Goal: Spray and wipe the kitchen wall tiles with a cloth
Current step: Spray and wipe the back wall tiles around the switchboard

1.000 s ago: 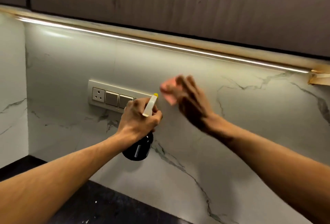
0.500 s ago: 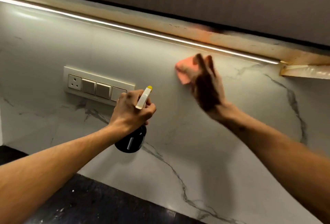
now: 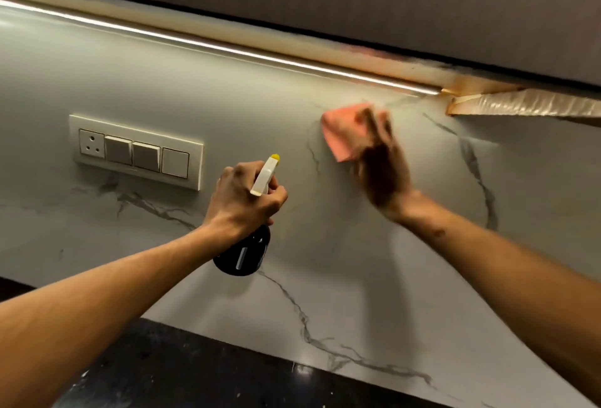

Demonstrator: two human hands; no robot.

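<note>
Left hand (image 3: 242,199) clenching round spray bottle (image 3: 242,253), nozzle (image 3: 274,157) pointing at wall tiles (image 3: 357,277); right hand (image 3: 380,167), blurred, fingers flat, pressing pink cloth (image 3: 341,133) against tiles, right of switch plate (image 3: 136,150).

Dim, warm scene. The only bright source is the light strip (image 3: 227,49), which throws glare on the glossy wall tiles (image 3: 260,108) just below it. Further below, the right hand (image 3: 383,170) and cloth (image 3: 341,134) are motion-blurred, while the left hand (image 3: 244,199) and spray bottle (image 3: 242,253) are sharp. Soft arm shadows fall lower down, and the strip bows from wide-angle distortion.
</note>
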